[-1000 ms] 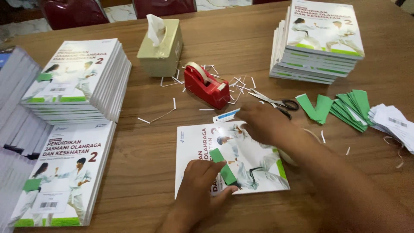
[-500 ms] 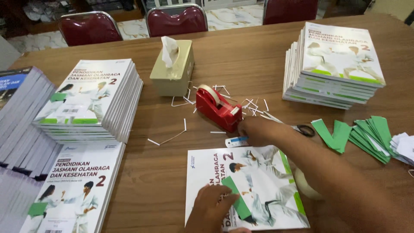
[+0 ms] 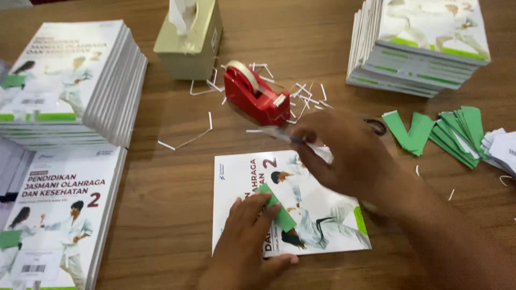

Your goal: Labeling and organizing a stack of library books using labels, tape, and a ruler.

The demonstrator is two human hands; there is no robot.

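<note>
1. Head view, looking down on a wooden table (image 3: 322, 48): the right hand (image 3: 344, 156) pinches a strip of clear tape (image 3: 279, 134) between thumb and fingertips, the strip stretched flat toward the left, its free end pointing at the red tape dispenser (image 3: 255, 96).
2. The left hand (image 3: 244, 241) lies palm-down with its fingers spread, pressing a green paper slip (image 3: 278, 210) against the cover of a white booklet (image 3: 322, 231); it grips nothing.
3. The slip's long axis runs diagonally, from upper left to lower right, across the middle of the cover.
4. The booklet lies flat on the table just in front of the person, its printed title running sideways along the left edge.
5. The dispenser stands just beyond the booklet, roll end up and to the left, cutter end down and to the right, with white paper trimmings (image 3: 301, 96) scattered round it.
6. Behind it sits a pale tissue box (image 3: 196, 48), a tissue (image 3: 180, 11) sticking up from its top slot.
7. 3 stacks of like booklets ring the work: one at far left (image 3: 70, 80), one at near left (image 3: 59, 215), one at far right (image 3: 424, 43).
8. A loose pile of green slips (image 3: 451, 131) lies at right, white slips (image 3: 502, 147) just beside it; dark scissor handles (image 3: 379, 126) peek out past the right hand.
</note>
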